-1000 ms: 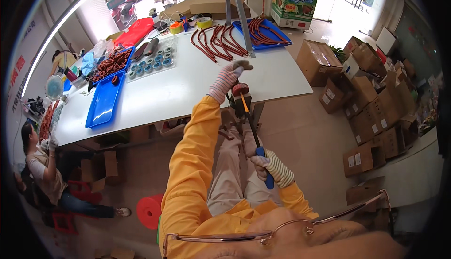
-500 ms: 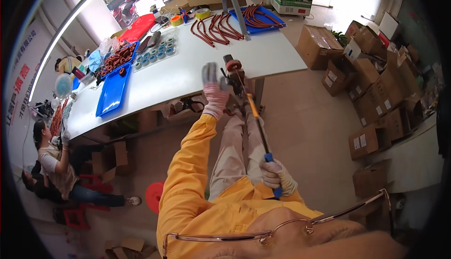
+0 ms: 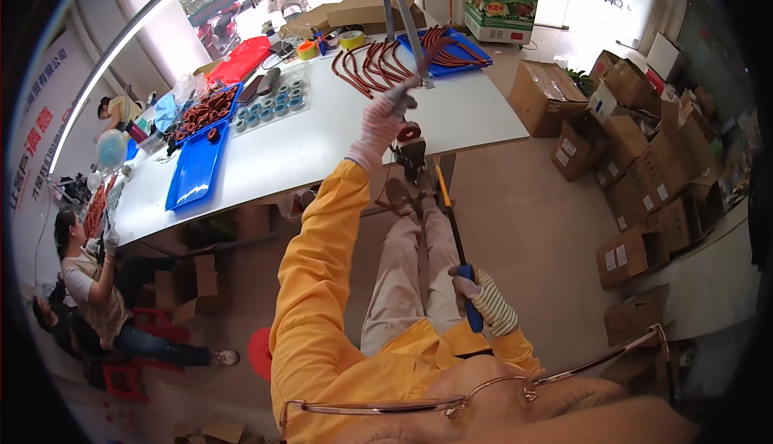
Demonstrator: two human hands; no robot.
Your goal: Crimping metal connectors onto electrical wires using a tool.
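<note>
My left hand (image 3: 386, 115), in a pink-and-white striped glove with grey fingers, reaches over the white table beside a small clamped device (image 3: 412, 152) with a red ring on top. Its index finger is stretched out and the thumb stands apart. A red-brown strip (image 3: 432, 51), smeared by motion, shows just beyond the fingertips; whether the hand touches it I cannot tell. My right hand (image 3: 488, 302), in a striped glove, is closed round the blue handle of a long tool (image 3: 458, 239) with a dark shaft and an orange far section.
Red-brown cables (image 3: 377, 67) lie beside a blue tray (image 3: 460, 56) of more cables. Further left are a blue tray (image 3: 196, 172), several blue-green rolls (image 3: 272, 106) and a red bag (image 3: 243, 59). Stacked cardboard boxes (image 3: 636, 154) stand right; co-workers (image 3: 101, 279) sit left.
My left hand has moved up and to the right, further over the table, past the device. The smeared red-brown strip has appeared beyond it. My right hand and the tool have shifted slightly right.
</note>
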